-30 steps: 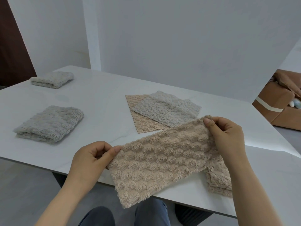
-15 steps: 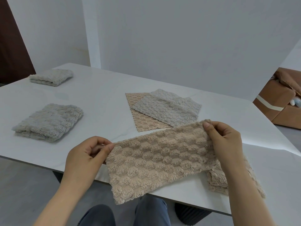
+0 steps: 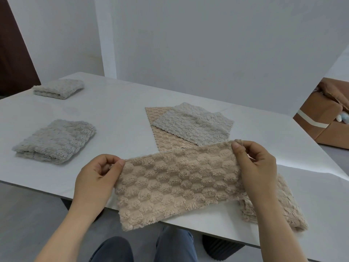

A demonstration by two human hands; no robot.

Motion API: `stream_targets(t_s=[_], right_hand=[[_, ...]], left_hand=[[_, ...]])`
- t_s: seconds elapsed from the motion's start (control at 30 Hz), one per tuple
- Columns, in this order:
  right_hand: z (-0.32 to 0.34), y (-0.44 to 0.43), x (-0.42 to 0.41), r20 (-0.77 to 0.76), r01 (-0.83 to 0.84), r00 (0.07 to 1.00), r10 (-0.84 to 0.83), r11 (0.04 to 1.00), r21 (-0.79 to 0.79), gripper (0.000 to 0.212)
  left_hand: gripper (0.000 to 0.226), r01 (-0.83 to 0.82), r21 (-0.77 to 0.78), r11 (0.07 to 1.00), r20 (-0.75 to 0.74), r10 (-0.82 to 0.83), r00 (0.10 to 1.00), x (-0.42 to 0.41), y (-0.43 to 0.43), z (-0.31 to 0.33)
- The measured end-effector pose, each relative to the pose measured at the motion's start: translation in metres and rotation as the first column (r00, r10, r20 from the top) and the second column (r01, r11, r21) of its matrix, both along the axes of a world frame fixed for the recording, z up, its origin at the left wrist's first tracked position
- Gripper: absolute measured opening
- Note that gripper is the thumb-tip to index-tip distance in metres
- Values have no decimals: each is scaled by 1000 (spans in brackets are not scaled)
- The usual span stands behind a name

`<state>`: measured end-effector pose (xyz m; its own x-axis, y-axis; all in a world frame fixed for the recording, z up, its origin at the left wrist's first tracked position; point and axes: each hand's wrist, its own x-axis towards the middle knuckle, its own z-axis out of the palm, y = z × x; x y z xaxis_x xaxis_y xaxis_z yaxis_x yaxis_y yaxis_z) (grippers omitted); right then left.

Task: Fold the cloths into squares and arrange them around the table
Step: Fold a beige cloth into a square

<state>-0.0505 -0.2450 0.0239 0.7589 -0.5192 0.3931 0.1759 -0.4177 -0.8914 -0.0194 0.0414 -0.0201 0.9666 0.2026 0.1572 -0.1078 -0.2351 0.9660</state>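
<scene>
I hold a beige fluffy cloth (image 3: 177,183), folded to a long strip, stretched over the near edge of the white table (image 3: 117,118). My left hand (image 3: 96,178) pinches its upper left corner and my right hand (image 3: 255,163) pinches its upper right corner. A folded beige cloth (image 3: 290,210) lies under my right forearm. Two folded grey cloths rest at the left: one near (image 3: 54,140), one far (image 3: 58,88). In the table's middle a flat grey cloth (image 3: 192,125) lies over a flat beige cloth (image 3: 162,137).
A brown cardboard box (image 3: 328,118) stands on the floor at the right. White walls rise close behind the table. My knees show below the near table edge, and a dark table base (image 3: 219,248) stands under it.
Both hands have lowered the beige strip slightly toward the table, the left end rising level with the right. The view has shifted a little; other cloths have not moved.
</scene>
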Motion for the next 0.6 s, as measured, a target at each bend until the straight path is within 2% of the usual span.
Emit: stream_targets(t_s=[0.23, 0.3, 0.4, 0.47, 0.6], right_hand=[[-9, -3, 1, -59, 21, 998, -23, 999, -38, 10], [-10, -3, -1, -80, 38, 996, -42, 998, -53, 10], [-8, 1, -3, -73, 61, 995, -65, 997, -46, 11], [-5, 4, -5, -58, 75, 995, -78, 996, -43, 11], [3, 18, -12, -23, 49, 998, -51, 997, -57, 13]], left_hand=[[6, -116, -124, 985, -4, 117, 993, 3, -3, 7], [11, -121, -261, 958, -67, 107, 992, 6, -2, 7], [28, -69, -460, 885, -148, 0, 989, 6, -4, 11], [35, -38, -481, 876, -149, -39, 988, 3, -6, 15], [22, 5, -478, 878, -93, -57, 994, -9, -16, 32]])
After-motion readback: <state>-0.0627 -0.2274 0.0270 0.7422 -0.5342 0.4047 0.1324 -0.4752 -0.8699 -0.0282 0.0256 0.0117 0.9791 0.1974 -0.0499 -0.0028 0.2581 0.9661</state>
